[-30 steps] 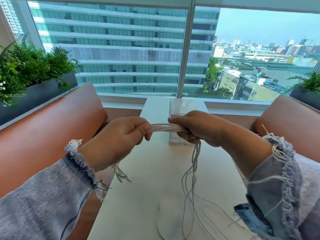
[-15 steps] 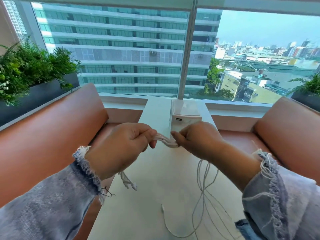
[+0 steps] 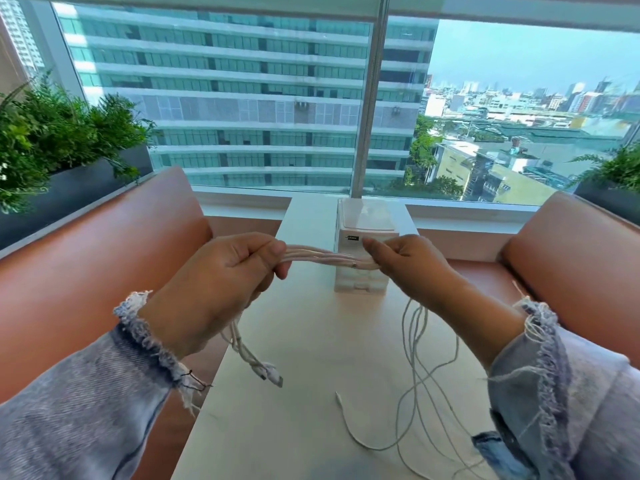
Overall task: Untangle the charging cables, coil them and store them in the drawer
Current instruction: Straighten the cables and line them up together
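The fingers [image 3: 247, 252] of the left hand [image 3: 207, 285] are curling around a bundle of white charging cables [image 3: 322, 259], and the right hand [image 3: 415, 268] is pinching the same bundle, holding it straight above the counter [image 3: 298, 341]. Just behind, a small white drawer unit [image 3: 363, 220] is standing on the counter; its contents I cannot tell. Plug ends [image 3: 268, 372] are hanging under the left hand, and thin loose strands [image 3: 415, 368] are falling from the right hand onto the counter.
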### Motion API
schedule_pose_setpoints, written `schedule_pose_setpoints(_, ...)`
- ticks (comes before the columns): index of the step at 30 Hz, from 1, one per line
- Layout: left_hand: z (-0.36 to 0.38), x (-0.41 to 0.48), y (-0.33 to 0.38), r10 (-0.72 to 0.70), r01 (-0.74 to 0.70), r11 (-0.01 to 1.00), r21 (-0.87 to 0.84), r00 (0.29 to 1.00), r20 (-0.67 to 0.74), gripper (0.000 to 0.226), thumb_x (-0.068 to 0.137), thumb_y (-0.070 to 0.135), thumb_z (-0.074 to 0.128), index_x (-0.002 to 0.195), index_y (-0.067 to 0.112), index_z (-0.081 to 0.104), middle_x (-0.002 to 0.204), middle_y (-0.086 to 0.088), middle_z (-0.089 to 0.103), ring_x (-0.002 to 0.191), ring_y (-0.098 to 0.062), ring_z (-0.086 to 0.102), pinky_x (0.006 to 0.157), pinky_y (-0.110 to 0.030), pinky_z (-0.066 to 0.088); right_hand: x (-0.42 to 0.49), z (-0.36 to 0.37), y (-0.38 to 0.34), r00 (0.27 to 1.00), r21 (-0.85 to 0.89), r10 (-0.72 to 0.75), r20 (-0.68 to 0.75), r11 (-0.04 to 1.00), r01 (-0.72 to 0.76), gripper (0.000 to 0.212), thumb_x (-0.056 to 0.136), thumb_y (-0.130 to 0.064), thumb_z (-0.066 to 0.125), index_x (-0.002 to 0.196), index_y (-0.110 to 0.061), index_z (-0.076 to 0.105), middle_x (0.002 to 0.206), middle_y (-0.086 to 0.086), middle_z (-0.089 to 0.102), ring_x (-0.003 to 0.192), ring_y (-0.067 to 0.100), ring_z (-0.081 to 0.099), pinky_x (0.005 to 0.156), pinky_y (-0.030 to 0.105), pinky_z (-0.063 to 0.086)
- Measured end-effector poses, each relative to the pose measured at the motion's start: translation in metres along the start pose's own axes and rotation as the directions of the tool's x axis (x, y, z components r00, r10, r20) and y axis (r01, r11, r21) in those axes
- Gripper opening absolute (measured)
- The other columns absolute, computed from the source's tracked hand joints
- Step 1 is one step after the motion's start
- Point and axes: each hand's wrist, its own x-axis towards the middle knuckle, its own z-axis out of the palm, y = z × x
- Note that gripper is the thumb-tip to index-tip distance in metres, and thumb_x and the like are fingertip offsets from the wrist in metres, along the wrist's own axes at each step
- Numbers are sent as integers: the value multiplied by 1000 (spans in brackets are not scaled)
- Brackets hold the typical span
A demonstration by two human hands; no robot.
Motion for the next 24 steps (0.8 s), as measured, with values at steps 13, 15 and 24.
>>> schedule_pose_setpoints(13, -1, -3, -4, 33, -33, 999, 17, 999, -11, 33, 89, 35, 55, 62, 19, 63, 44, 8, 36, 46, -11, 27, 43, -20, 24, 1, 8, 10, 987, -245, -121, -108, 965, 91, 61, 95, -55, 34, 46, -18, 40, 46, -4, 42, 52, 17, 48, 53, 29, 29)
schedule_pose_setpoints(15, 3, -6, -7, 48, -47, 997, 61, 999, -4, 31, 83, 37, 49, 63, 17, 62, 42, 6, 37, 43, -8, 28, 41, -18, 25, 1, 11, 5, 969, -432, -215, -122, 891, 143, 57, 95, -56, 27, 53, -24, 48, 56, -2, 52, 62, 22, 57, 55, 29, 29)
schedule_pose_setpoints(24, -10, -4, -18, -17, 17, 1000, -11, 999, -43, 33, 89, 36, 54, 60, 22, 63, 44, 8, 35, 43, -8, 26, 41, -18, 24, 5, 0, 20, 986, -429, -118, -118, 901, 56, 49, 94, -55, 41, 67, -28, 71, 63, -4, 67, 66, 19, 62, 58, 28, 37)
